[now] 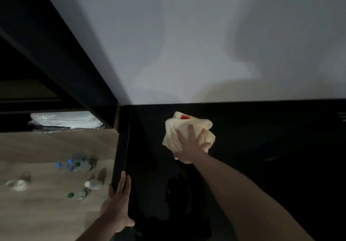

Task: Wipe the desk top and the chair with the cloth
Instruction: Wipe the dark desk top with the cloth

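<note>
1. Cream cloth (187, 130), crumpled and showing a red patch, lies on the black bench (262, 137) near the wall (187, 44).
2. We see the right hand (191, 147) pressing down on the cloth, its fingers (190, 131) spread and only slightly curled over the folds.
3. We see the left hand (117, 203) gripping the bench's left edge, thumb on top and fingers wrapped round the side.
4. Plastic bottles (78, 165) stand on the wooden floor (46, 212) to the left.
</note>
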The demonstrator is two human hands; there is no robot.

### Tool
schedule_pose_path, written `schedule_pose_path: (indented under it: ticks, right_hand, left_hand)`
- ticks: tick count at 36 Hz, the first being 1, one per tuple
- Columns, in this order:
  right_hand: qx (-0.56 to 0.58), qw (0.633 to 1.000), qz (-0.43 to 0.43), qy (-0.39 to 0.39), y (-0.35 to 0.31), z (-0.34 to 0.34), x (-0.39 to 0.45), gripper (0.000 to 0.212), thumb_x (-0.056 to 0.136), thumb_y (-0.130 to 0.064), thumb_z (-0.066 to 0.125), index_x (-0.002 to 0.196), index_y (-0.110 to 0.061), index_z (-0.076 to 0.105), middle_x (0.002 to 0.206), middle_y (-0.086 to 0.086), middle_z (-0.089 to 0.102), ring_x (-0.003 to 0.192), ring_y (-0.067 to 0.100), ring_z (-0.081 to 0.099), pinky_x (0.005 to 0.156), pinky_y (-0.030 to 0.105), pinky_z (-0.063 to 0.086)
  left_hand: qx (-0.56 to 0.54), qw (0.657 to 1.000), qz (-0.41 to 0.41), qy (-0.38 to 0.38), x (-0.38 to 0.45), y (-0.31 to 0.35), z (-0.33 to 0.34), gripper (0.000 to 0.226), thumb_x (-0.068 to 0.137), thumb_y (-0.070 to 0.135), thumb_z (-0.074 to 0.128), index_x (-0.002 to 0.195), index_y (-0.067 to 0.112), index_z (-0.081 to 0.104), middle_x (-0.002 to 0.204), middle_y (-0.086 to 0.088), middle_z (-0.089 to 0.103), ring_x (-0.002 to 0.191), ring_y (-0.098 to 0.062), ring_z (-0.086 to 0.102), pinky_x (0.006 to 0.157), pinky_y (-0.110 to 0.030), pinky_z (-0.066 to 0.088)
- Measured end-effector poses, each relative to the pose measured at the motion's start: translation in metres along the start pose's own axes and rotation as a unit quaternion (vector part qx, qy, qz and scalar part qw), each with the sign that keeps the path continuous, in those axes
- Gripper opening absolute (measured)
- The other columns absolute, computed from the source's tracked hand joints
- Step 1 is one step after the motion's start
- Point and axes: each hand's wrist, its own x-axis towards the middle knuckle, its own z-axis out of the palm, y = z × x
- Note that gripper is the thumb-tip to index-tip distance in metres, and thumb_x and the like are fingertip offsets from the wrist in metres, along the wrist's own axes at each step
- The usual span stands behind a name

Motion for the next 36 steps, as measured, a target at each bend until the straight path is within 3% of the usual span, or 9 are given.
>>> schedule_pose_path:
  ticks: [2,6,9,13,17,20,24,27,36]
  right_hand:
    - [-0.019,0.999,0.005,0.03,-0.028,-0.013,0.009,0.101,0.081,-0.061,0.067,0.146,-0.053,-0.01,0.154,-0.001,-0.015,0.143,0.051,-0.002,0.105,0.072,0.027]
    - [-0.06,0.995,-0.066,0.036,-0.064,-0.004,0.018,0.102,0.076,-0.044,0.074,0.14,-0.054,-0.005,0.154,-0.005,-0.001,0.138,0.05,-0.003,0.097,0.077,0.024]
    - [-0.034,0.993,-0.102,0.05,-0.067,0.019,0.004,0.097,0.081,-0.039,0.07,0.141,-0.048,-0.005,0.147,-0.007,-0.009,0.147,0.046,-0.01,0.107,0.074,0.019]
    - [-0.093,0.979,-0.18,-0.001,-0.053,0.073,-0.026,0.097,0.093,-0.045,0.054,0.146,-0.054,-0.027,0.152,-0.008,-0.047,0.128,0.047,-0.054,0.101,0.081,-0.014]
    - [-0.086,0.978,-0.189,-0.001,-0.034,0.113,-0.085,0.097,0.093,-0.043,0.055,0.147,-0.055,-0.025,0.148,-0.01,-0.054,0.131,0.044,-0.052,0.106,0.076,-0.017]
    - [-0.114,0.974,-0.192,-0.026,-0.018,0.143,-0.128,0.095,0.093,-0.045,0.054,0.149,-0.053,-0.022,0.149,-0.009,-0.052,0.131,0.044,-0.052,0.106,0.075,-0.019]
    - [-0.05,0.98,-0.19,-0.033,0.01,0.182,-0.177,0.088,0.097,-0.05,0.048,0.147,-0.057,-0.025,0.153,-0.012,-0.047,0.12,0.025,-0.064,0.107,0.075,-0.022]
    - [-0.076,0.976,-0.197,-0.061,0.038,0.192,-0.211,0.081,0.098,-0.057,0.033,0.139,-0.058,-0.036,0.142,-0.011,-0.059,0.122,0.035,-0.062,0.105,0.07,-0.029]
    - [0.031,0.999,0.004,-0.032,0.127,0.179,-0.204,0.085,0.096,-0.062,0.039,0.134,-0.064,-0.037,0.144,-0.014,-0.056,0.141,0.05,-0.036,0.115,0.069,-0.013]
  left_hand:
    - [-0.003,1.0,0.0,-0.004,0.002,-0.002,0.001,0.15,0.072,0.054,0.086,0.154,0.012,-0.032,0.155,0.001,-0.049,0.155,-0.044,-0.003,0.12,-0.039,0.034]
    - [-0.006,1.0,0.003,-0.009,0.006,-0.005,0.002,0.15,0.071,0.055,0.087,0.155,0.015,-0.031,0.155,0.003,-0.049,0.155,-0.045,0.001,0.121,-0.042,0.031]
    - [-0.023,1.0,0.007,-0.016,0.007,-0.008,0.004,0.151,0.07,0.052,0.089,0.157,0.018,-0.03,0.152,0.008,-0.051,0.155,-0.044,0.002,0.121,-0.043,0.032]
    - [-0.035,0.999,0.02,-0.022,0.002,-0.012,0.001,0.153,0.068,0.051,0.09,0.155,0.023,-0.033,0.149,0.011,-0.054,0.155,-0.044,-0.001,0.118,-0.045,0.037]
    - [-0.026,0.998,0.02,-0.054,-0.008,-0.016,-0.012,0.154,0.068,0.047,0.092,0.154,0.023,-0.033,0.151,0.01,-0.051,0.154,-0.045,-0.009,0.122,-0.047,0.031]
    - [-0.018,0.997,0.025,-0.069,-0.011,-0.018,-0.018,0.158,0.064,0.046,0.095,0.155,0.022,-0.032,0.152,0.007,-0.051,0.155,-0.045,0.001,0.122,-0.048,0.03]
    - [0.047,0.997,0.016,-0.058,-0.017,-0.007,-0.017,0.159,0.067,0.055,0.09,0.151,0.014,-0.038,0.148,-0.002,-0.054,0.152,-0.052,0.0,0.12,-0.05,0.032]
    - [0.085,0.994,0.015,-0.063,-0.033,0.012,-0.021,0.152,0.075,0.06,0.082,0.148,0.002,-0.037,0.154,-0.018,-0.047,0.153,-0.048,-0.01,0.124,-0.053,0.02]
    - [0.061,0.995,-0.026,-0.073,-0.025,0.014,-0.013,0.156,0.072,0.058,0.086,0.145,0.008,-0.043,0.15,-0.014,-0.053,0.151,-0.055,-0.003,0.123,-0.053,0.023]
